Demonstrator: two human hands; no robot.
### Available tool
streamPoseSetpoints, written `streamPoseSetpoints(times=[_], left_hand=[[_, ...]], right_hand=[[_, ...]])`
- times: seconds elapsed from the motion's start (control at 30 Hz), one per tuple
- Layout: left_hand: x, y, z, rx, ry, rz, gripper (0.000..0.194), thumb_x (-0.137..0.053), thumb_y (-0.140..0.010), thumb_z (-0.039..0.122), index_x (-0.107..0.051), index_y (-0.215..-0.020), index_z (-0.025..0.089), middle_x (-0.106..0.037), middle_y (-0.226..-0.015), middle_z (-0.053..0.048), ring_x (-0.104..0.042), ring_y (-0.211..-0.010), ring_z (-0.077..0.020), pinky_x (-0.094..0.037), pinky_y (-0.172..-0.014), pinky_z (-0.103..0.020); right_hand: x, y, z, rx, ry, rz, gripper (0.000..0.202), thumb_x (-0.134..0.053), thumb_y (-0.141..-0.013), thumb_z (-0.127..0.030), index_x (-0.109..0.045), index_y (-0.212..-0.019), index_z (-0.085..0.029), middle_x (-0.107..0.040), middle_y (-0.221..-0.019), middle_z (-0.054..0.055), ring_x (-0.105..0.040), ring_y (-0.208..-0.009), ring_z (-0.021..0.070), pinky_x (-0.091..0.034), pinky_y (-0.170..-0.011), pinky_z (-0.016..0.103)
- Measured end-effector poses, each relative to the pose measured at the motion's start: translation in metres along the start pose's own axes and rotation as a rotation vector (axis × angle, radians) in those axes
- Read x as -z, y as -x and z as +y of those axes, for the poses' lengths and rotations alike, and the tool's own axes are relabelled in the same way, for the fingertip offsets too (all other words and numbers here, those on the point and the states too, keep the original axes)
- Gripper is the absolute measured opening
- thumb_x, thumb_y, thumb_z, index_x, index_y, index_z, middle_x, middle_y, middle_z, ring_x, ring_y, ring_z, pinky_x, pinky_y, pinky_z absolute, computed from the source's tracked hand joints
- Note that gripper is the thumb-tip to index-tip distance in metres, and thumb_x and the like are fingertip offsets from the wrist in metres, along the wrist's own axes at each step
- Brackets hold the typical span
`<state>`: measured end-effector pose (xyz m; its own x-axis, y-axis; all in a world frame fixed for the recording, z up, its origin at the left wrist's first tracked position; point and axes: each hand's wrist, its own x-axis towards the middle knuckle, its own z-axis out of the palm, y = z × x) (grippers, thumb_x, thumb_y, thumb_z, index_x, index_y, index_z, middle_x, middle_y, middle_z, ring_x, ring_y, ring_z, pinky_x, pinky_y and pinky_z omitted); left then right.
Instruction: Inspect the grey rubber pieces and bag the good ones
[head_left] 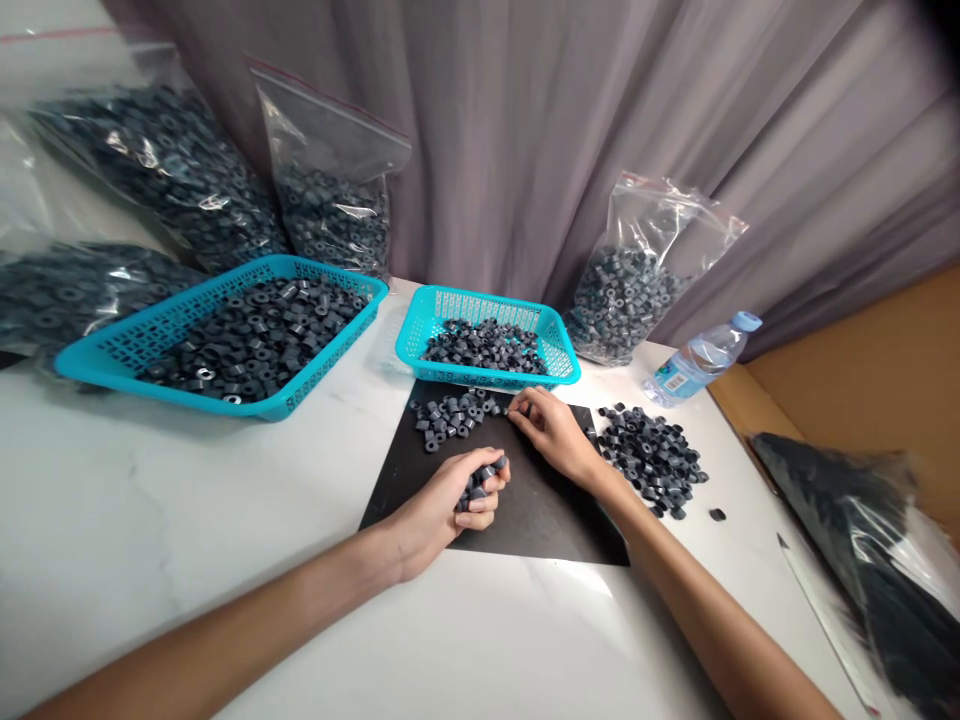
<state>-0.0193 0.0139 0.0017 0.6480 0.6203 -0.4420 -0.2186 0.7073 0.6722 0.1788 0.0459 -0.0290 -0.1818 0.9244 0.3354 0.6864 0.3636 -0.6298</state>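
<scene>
My left hand (461, 490) is curled, palm turned inward, around a handful of small dark grey rings (472, 492), above the black mat (525, 510). Further back, my right hand (551, 425) has thumb and fingers pinched together at the right edge of a loose group of grey rings (454, 415) on the mat. What sits between those fingertips is too small to make out. Just behind this group stands a small blue basket (574, 370), partly filled with the same kind of rings.
Beside the mat, on the white table (247, 520), lies a heap of dark rings (652, 455). A larger blue basket (97, 370) of rings stands left. Clear bags (330, 210) (622, 290) of rings, a water bottle (701, 360) and a pencil-like stick (825, 620) surround the work area.
</scene>
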Motion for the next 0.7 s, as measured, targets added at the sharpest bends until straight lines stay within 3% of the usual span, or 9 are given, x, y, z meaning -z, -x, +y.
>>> streamPoseSetpoints(times=[0.23,0.37,0.47,0.57,0.7], left_hand=[[-0.001,0.000,0.000,-0.013,0.014,0.016,0.024,-0.055,-0.092,0.027,-0.051,-0.072,0.013,-0.033,-0.062,0.007,-0.022,-0.046,-0.0012,-0.014,-0.040,-0.014],[-0.001,0.001,0.000,-0.038,0.010,0.026,0.020,-0.054,-0.092,0.025,-0.054,-0.076,0.012,-0.040,-0.067,0.005,-0.028,-0.047,-0.0005,-0.014,-0.040,-0.013],[0.001,0.000,-0.002,-0.064,0.005,0.041,0.015,-0.053,-0.091,0.022,-0.054,-0.079,0.013,-0.045,-0.071,0.003,-0.032,-0.047,-0.0004,-0.012,-0.039,-0.013],[0.003,0.000,-0.004,-0.082,0.003,0.054,0.017,-0.051,-0.093,0.024,-0.053,-0.079,0.014,-0.044,-0.071,0.004,-0.033,-0.047,-0.0003,-0.011,-0.039,-0.012],[0.002,0.001,-0.003,-0.075,0.008,0.056,0.019,-0.048,-0.093,0.023,-0.055,-0.079,0.014,-0.044,-0.069,0.004,-0.037,-0.048,-0.0017,-0.013,-0.038,-0.012]], right_hand=[[0.029,0.013,-0.017,-0.053,-0.054,-0.093,0.012,-0.058,-0.095,-0.030,-0.061,-0.091,-0.019,-0.056,-0.075,-0.001,-0.049,-0.063,0.0136,-0.041,-0.060,0.026],[0.045,0.015,-0.038,-0.104,-0.260,-0.252,0.020,-0.059,-0.095,-0.038,-0.061,-0.092,-0.018,-0.059,-0.079,0.000,-0.050,-0.067,0.0126,-0.041,-0.061,0.025],[0.051,0.015,-0.061,-0.059,-0.362,-0.409,0.018,-0.059,-0.096,-0.036,-0.061,-0.096,-0.018,-0.059,-0.081,-0.001,-0.050,-0.069,0.0122,-0.041,-0.063,0.024],[0.051,0.015,-0.083,0.029,-0.255,-0.481,0.010,-0.058,-0.096,-0.029,-0.062,-0.096,-0.020,-0.058,-0.081,-0.002,-0.047,-0.067,0.0116,-0.040,-0.060,0.023],[0.044,0.018,-0.096,0.111,-0.007,-0.423,0.005,-0.057,-0.094,-0.018,-0.061,-0.097,-0.021,-0.060,-0.089,-0.001,-0.050,-0.073,0.0124,-0.040,-0.066,0.025]])
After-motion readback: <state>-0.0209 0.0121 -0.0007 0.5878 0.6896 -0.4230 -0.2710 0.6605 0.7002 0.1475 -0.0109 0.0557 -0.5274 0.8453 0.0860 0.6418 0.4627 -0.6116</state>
